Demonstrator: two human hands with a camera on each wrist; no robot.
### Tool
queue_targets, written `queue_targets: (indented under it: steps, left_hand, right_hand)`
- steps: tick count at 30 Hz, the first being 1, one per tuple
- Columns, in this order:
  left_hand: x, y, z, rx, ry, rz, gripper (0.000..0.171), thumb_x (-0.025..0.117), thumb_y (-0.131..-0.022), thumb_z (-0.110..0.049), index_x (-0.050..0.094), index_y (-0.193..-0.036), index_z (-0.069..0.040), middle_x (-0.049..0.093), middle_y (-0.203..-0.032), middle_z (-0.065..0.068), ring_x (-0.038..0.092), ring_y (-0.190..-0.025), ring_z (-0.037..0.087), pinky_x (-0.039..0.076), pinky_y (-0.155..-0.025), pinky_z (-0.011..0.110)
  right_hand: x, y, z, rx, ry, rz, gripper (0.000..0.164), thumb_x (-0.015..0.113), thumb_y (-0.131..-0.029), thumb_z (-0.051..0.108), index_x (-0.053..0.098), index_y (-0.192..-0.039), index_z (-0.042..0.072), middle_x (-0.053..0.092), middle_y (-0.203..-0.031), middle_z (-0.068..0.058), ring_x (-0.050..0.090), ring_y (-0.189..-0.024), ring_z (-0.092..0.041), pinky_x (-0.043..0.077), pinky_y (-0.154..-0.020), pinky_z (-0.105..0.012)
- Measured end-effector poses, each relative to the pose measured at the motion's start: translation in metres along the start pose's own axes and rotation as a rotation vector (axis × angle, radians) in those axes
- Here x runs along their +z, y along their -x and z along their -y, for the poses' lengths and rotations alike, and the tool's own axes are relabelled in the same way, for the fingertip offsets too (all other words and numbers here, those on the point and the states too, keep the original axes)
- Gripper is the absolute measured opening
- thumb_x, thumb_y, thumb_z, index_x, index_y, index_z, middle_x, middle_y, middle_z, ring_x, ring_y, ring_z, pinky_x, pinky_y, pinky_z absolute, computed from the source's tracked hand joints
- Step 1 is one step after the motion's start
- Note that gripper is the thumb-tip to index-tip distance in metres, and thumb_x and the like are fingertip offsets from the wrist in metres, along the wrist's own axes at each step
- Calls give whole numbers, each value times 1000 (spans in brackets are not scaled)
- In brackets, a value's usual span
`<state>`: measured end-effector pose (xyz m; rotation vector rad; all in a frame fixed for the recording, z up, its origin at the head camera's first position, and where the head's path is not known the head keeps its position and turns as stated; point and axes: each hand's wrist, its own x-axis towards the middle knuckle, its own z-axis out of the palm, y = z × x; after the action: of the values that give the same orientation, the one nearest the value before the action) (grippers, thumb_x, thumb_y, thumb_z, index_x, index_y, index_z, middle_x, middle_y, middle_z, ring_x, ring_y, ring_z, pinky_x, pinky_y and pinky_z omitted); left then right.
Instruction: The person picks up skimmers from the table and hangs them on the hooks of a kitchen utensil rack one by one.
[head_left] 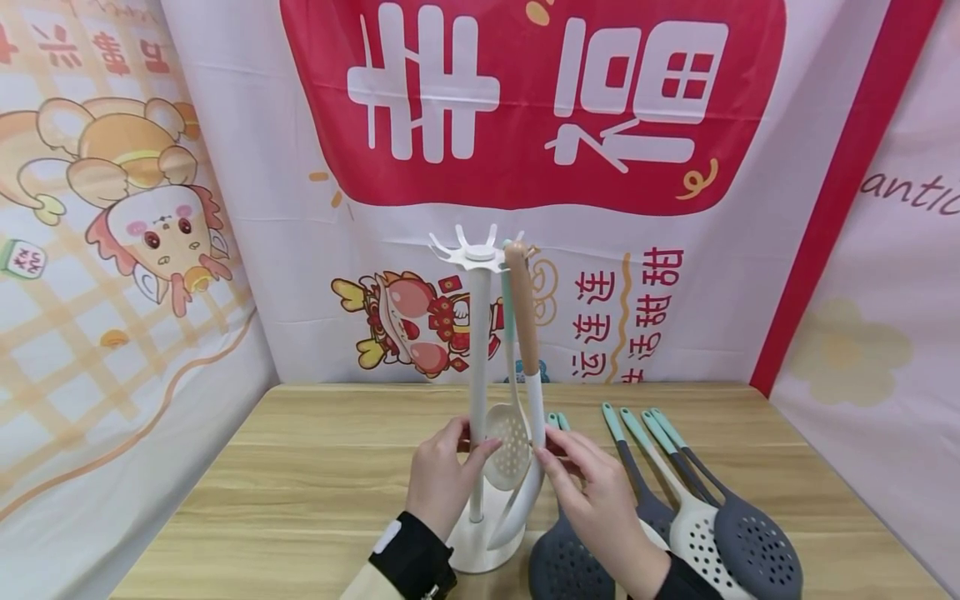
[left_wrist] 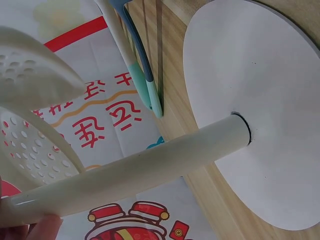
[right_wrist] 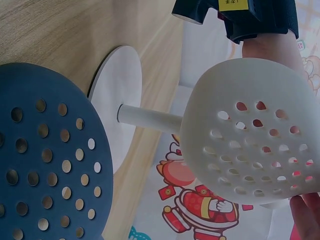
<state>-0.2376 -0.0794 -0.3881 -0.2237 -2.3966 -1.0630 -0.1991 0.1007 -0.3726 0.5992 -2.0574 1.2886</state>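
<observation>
A white utensil stand [head_left: 478,350] with a round base [left_wrist: 270,75] and a ring of hooks [head_left: 480,252] on top stands upright on the table. My left hand [head_left: 442,479] grips its pole low down. A skimmer with a brown handle [head_left: 523,308] and a white perforated head [right_wrist: 245,145] is pinched by the shaft in my right hand [head_left: 600,492]. Its handle end overlaps the hooks on the right side. Beside the pole hangs a cream slotted spoon [head_left: 504,442] with a mint handle, partly behind the brown-handled skimmer.
Several skimmers with mint handles lie to the right on the wooden table [head_left: 322,483]: a dark one [head_left: 757,533], a cream one [head_left: 701,533] and another dark one [right_wrist: 47,155] close to the base. A printed cloth [head_left: 247,275] hangs behind and at the sides.
</observation>
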Motion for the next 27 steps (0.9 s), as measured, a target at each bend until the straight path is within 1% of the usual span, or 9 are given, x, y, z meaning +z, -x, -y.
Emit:
queue_targets:
  steps: [5,10,16,17,20,22,24,27]
  left_hand:
    - [-1,0,0,14,4,1,35,76,-86,-33,68,-109,-9,74,-94,6,72,-84,18,63,-73,33]
    - [-2,0,0,20,11,-1,34,76,-86,-33,68,-109,-8,75,-94,7,73,-84,18,63,-73,34]
    - [-3,-1,0,8,25,8,33,76,-86,-33,69,-108,-9,75,-94,7,73,-83,19,63,-72,34]
    - [-3,-1,0,5,28,11,33,76,-86,-33,69,-108,-9,75,-93,6,73,-83,19,63,-72,34]
    - [-3,-1,1,-5,38,17,32,76,-86,-33,69,-107,-10,75,-93,6,72,-83,19,63,-72,34]
    - [-3,-1,1,-8,44,19,32,76,-86,-33,70,-107,-10,74,-92,6,72,-83,19,63,-71,35]
    - [-3,-1,1,-8,48,19,31,75,-87,-33,70,-107,-10,74,-92,6,72,-83,19,63,-71,35]
    - [-3,-2,1,-11,51,22,32,75,-87,-34,70,-108,-10,75,-93,6,72,-84,19,63,-71,34]
  right_hand:
    - [1,-1,-1,17,-17,12,25,67,-92,2,69,-117,-1,73,-103,-7,70,-90,-12,60,-72,-18]
    - [2,-2,-2,16,-19,14,25,67,-93,3,69,-118,0,73,-104,-8,71,-91,-17,60,-72,-21]
    - [1,-3,-3,55,-24,20,27,66,-93,3,69,-120,1,74,-105,-7,70,-92,-14,60,-73,-20]
    - [0,-3,-4,54,-24,18,26,66,-93,3,70,-119,2,74,-105,-7,70,-92,-13,60,-72,-20]
    - [-4,-5,-9,13,-3,1,25,66,-93,2,71,-118,3,74,-106,-7,70,-93,-12,61,-71,-22]
    - [-7,-8,-15,3,31,-11,25,66,-93,1,71,-117,4,75,-107,-6,70,-93,-12,60,-71,-22]
    - [-11,-10,-21,25,68,-18,24,65,-94,2,71,-118,5,75,-107,-6,70,-93,-13,60,-72,-22]
    - [-17,-11,-32,115,134,-6,24,63,-96,4,70,-119,4,74,-108,-7,70,-94,-16,60,-76,-25]
